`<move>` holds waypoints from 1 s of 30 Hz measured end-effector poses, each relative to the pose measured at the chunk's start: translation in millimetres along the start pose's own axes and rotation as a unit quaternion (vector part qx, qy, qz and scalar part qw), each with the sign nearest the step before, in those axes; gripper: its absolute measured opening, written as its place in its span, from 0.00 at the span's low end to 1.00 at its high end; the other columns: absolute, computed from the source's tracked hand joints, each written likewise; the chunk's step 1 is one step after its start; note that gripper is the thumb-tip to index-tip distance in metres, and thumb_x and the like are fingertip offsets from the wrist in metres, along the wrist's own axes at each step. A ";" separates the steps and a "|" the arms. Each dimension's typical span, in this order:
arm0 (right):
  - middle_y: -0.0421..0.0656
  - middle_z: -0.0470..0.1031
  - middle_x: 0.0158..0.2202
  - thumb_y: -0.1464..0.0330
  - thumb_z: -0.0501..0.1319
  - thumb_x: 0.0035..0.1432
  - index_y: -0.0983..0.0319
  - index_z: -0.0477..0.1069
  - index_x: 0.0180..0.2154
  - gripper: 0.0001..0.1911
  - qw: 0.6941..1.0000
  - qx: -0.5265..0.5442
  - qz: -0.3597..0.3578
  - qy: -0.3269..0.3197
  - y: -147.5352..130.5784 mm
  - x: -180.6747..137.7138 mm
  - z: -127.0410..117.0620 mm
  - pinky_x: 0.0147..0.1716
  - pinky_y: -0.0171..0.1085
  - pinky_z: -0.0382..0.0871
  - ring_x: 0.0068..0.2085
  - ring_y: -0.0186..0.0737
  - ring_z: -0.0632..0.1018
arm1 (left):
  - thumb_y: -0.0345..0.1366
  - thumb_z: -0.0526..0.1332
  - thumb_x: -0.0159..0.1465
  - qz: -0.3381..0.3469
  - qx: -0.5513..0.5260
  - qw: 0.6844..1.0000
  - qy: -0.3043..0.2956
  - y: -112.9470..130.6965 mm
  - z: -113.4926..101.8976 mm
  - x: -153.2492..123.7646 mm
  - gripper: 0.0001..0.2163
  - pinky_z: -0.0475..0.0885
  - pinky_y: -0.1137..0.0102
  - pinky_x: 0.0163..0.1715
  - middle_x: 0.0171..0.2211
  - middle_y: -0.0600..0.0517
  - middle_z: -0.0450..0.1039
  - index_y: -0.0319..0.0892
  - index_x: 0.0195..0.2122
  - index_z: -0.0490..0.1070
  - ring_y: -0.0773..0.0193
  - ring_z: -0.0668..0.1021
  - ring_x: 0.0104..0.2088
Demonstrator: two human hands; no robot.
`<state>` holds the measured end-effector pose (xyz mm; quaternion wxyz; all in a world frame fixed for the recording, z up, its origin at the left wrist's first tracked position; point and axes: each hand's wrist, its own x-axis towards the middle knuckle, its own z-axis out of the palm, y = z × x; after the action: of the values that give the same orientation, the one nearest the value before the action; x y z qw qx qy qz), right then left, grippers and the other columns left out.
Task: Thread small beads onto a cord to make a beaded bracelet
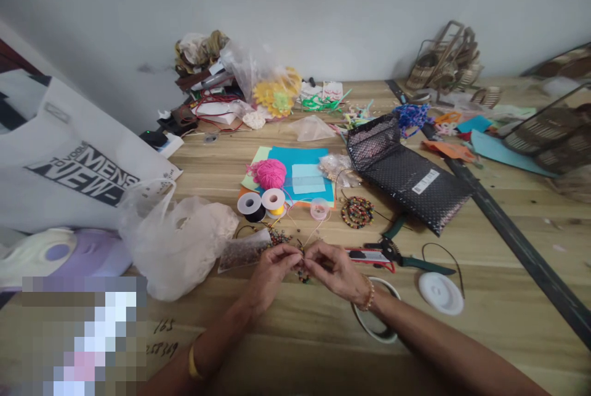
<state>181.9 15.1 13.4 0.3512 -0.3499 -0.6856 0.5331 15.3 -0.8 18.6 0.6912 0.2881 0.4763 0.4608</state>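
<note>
My left hand (276, 270) and my right hand (336, 270) meet in a pinch over the table. Between their fingertips is a thin dark cord, and a short string of small colourful beads (303, 276) hangs just below. The fingers partly cover it, so the exact grip is hard to see. Loose beads (279, 236) lie behind my left hand, beside a clear bag of dark beads (244, 250). A coiled bead strand (357, 212) rests beyond my right hand. Near that hand lie a red utility knife (369, 255) and green-handled pruning shears (391, 249).
Thread spools (250, 204) and pink yarn (269, 173) stand by blue paper (300, 154). Under my right forearm lies a white ring-shaped roll (390, 337); a white lid (441, 292) is right. A plastic bag (180, 248) sits left, a black bubble mailer (413, 177) back right.
</note>
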 end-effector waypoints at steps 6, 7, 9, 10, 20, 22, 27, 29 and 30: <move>0.42 0.73 0.26 0.64 0.56 0.61 0.64 0.67 0.31 0.10 1.000 0.008 -0.002 -0.002 1.2 -0.1 1.0 0.28 0.31 0.68 0.26 0.32 0.73 | 0.38 0.73 0.43 0.009 0.025 1.000 0.006 -3.0 -2.3 1.1 0.11 0.65 0.72 0.30 0.20 0.55 0.73 0.38 0.23 0.75 0.68 0.72 0.25; 0.42 0.73 0.26 0.64 0.56 0.61 0.64 0.67 0.32 0.10 1.000 0.008 -0.003 -0.001 1.6 -0.2 1.1 0.28 0.31 0.68 0.26 0.32 0.73 | 0.38 0.73 0.43 0.009 0.025 1.000 0.006 -3.2 -2.4 1.1 0.11 0.65 0.71 0.30 0.20 0.55 0.73 0.38 0.23 0.75 0.68 0.72 0.25; 0.42 0.73 0.26 0.64 0.56 0.61 0.64 0.67 0.32 0.10 1.000 0.005 -0.002 0.002 2.8 -0.4 1.2 0.28 0.31 0.68 0.27 0.33 0.73 | 0.38 0.72 0.44 0.009 0.019 1.000 0.001 -3.0 -1.9 0.9 0.11 0.65 0.71 0.31 0.20 0.55 0.73 0.37 0.24 0.75 0.69 0.72 0.25; 0.42 0.73 0.26 0.63 0.56 0.61 0.64 0.67 0.32 0.10 1.000 0.002 -0.002 0.005 3.3 -0.5 1.3 0.28 0.31 0.68 0.27 0.33 0.73 | 0.38 0.72 0.44 0.007 0.011 1.000 -0.001 -2.7 -1.3 0.7 0.11 0.65 0.71 0.31 0.20 0.55 0.73 0.37 0.24 0.75 0.69 0.72 0.24; 0.42 0.72 0.26 0.59 0.56 0.61 0.64 0.67 0.31 0.14 1.000 0.001 0.003 0.011 2.3 -0.4 1.2 0.27 0.31 0.67 0.26 0.32 0.71 | 0.38 0.73 0.43 0.004 -0.039 0.999 -0.025 -1.0 0.1 0.9 0.11 0.66 0.71 0.31 0.20 0.54 0.72 0.37 0.21 0.74 0.68 0.72 0.25; 0.42 0.72 0.27 0.59 0.56 0.61 0.64 0.67 0.32 0.14 1.000 0.001 0.002 0.010 2.2 -0.2 1.3 0.27 0.31 0.67 0.27 0.32 0.71 | 0.38 0.73 0.44 0.001 -0.044 0.999 -0.022 -1.1 -0.2 0.9 0.11 0.66 0.71 0.31 0.20 0.53 0.73 0.37 0.21 0.74 0.68 0.72 0.25; 0.43 0.73 0.28 0.61 0.56 0.61 0.64 0.68 0.32 0.13 1.000 0.003 -0.003 0.001 1.0 0.1 0.8 0.28 0.32 0.68 0.28 0.33 0.72 | 0.37 0.73 0.43 -0.010 -0.059 0.998 -0.019 -0.7 0.3 1.3 0.11 0.66 0.72 0.31 0.20 0.52 0.74 0.36 0.22 0.76 0.68 0.72 0.25; 0.43 0.73 0.28 0.61 0.56 0.61 0.64 0.68 0.32 0.13 1.000 -0.001 -0.008 0.003 0.7 0.1 0.6 0.28 0.32 0.68 0.28 0.33 0.72 | 0.36 0.74 0.42 -0.011 -0.063 0.998 -0.020 -1.0 -0.2 1.7 0.11 0.66 0.72 0.31 0.21 0.52 0.74 0.36 0.23 0.76 0.68 0.72 0.25; 0.43 0.73 0.27 0.61 0.56 0.61 0.64 0.68 0.32 0.13 1.000 -0.002 -0.010 0.006 0.8 0.1 0.5 0.28 0.32 0.68 0.28 0.33 0.72 | 0.35 0.74 0.42 -0.011 -0.064 0.998 -0.021 -1.2 -0.7 1.9 0.11 0.66 0.72 0.31 0.21 0.52 0.74 0.36 0.23 0.76 0.69 0.72 0.25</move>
<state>181.6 15.1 12.5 0.3595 -0.3471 -0.6880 0.5262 15.3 0.4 16.5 0.7228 0.2477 0.4350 0.4764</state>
